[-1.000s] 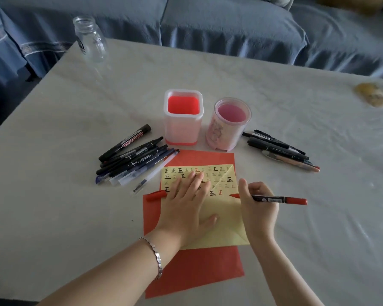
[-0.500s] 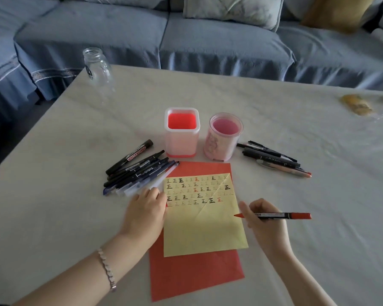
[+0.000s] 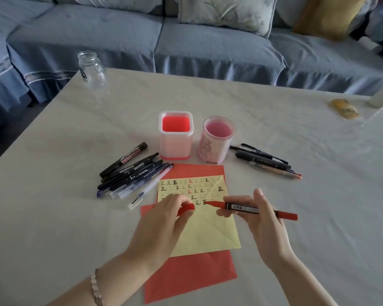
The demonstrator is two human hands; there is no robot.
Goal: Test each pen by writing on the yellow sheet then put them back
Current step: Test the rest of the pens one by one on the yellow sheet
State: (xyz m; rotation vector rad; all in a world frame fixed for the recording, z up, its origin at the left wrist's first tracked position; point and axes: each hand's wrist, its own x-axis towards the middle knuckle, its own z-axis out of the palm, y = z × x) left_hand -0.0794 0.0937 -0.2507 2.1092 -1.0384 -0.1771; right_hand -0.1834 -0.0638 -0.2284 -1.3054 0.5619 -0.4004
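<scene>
Holding: left hand (image 3: 161, 221) pinched cap (image 3: 186, 208), right hand (image 3: 260, 218) gripped red pen (image 3: 248, 209).
Holders (image 3: 175, 149): I saw both empty, pens (image 3: 131, 173) outside.

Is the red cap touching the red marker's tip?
Apart. The head view shows yellow sheet between the red cap, in the left hand, and the tip of the red marker.

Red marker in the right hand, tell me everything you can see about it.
The red marker is slim and plastic-looking: a red pointed front, a black and white printed label on the barrel, a red tail. Uncapped, it lies nearly level, tip leftward over the yellow sheet; whether it touches the paper cannot be told. The right hand grips its barrel. The left hand holds a red cap near the tip, apart from it.
</scene>
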